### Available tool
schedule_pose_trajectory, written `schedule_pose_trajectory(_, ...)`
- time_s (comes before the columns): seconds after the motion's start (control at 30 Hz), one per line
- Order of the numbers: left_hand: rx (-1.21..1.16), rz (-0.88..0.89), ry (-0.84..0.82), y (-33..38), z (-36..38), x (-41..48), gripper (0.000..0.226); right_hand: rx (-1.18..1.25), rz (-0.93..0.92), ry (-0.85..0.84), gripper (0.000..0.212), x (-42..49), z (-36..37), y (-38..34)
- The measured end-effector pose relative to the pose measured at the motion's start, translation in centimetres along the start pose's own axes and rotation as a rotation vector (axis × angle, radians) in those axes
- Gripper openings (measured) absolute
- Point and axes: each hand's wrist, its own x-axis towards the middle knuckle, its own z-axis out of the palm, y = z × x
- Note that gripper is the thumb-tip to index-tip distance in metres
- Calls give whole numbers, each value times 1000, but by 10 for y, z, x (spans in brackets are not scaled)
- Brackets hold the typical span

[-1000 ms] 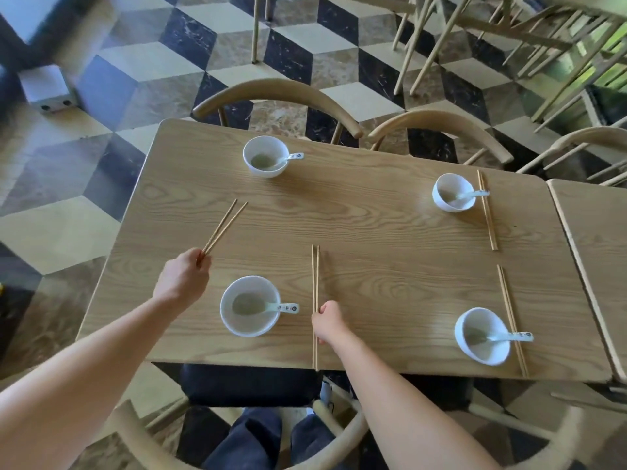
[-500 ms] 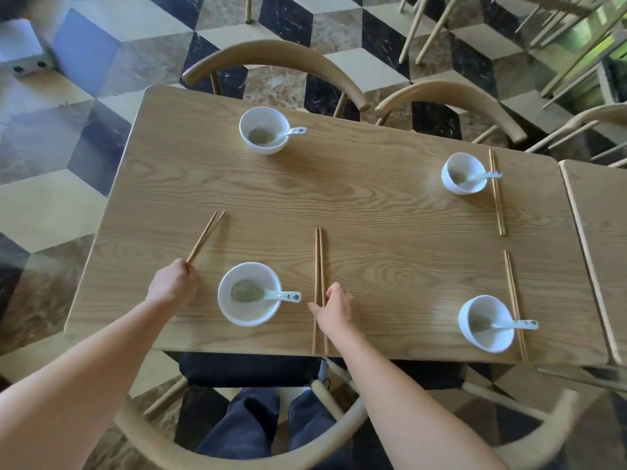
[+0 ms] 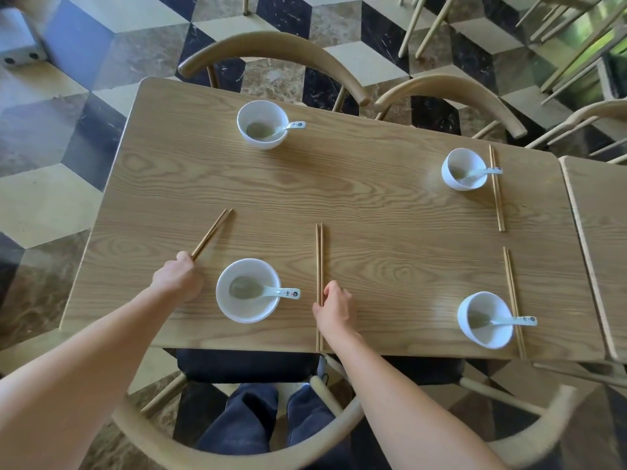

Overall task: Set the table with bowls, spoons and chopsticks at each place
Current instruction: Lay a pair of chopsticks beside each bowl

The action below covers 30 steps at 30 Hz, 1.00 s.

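Several white bowls with spoons stand on the wooden table (image 3: pixel 373 205). The near-left bowl (image 3: pixel 248 290) sits between my hands. My left hand (image 3: pixel 178 279) is shut on a pair of chopsticks (image 3: pixel 213 232) that slants up and to the right. My right hand (image 3: pixel 334 308) rests with its fingertips on a straight pair of chopsticks (image 3: pixel 319 266) lying right of that bowl. The far-left bowl (image 3: pixel 263 124) has no chopsticks beside it. The far-right bowl (image 3: pixel 464 169) and near-right bowl (image 3: pixel 485 319) each have a chopstick pair (image 3: pixel 496 188) (image 3: pixel 514 300) on their right.
Curved wooden chairs (image 3: pixel 271 49) stand at the far side, and another chair back (image 3: pixel 237 449) arcs below me at the near edge. A second table (image 3: pixel 600 252) butts against the right end. The floor is patterned tile.
The straight pair now lies aligned beside the near-left bowl under my right fingertips. My left hand has kept its hold on the slanted pair. The view has shifted closer over the table.
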Motion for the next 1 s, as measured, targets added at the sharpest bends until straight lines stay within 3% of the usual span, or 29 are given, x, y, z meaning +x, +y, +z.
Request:
schedule_pose_trajectory(0.13,-55,38,43,-9,-2,2,10,13,0,0,26,2,3,2)
schedule_pose_trajectory(0.4,-396,79,162,-27,-3,-1,26,10,8,15,32,3,4,3)
schedule_pose_trajectory(0.57,-463,82,168,-17,-2,-2,36,21,9,26,37,0,8,3)
schedule_pose_trajectory(1.0,-448,83,156,-5,-3,-15,36,45,5,46,25,0,8,5)
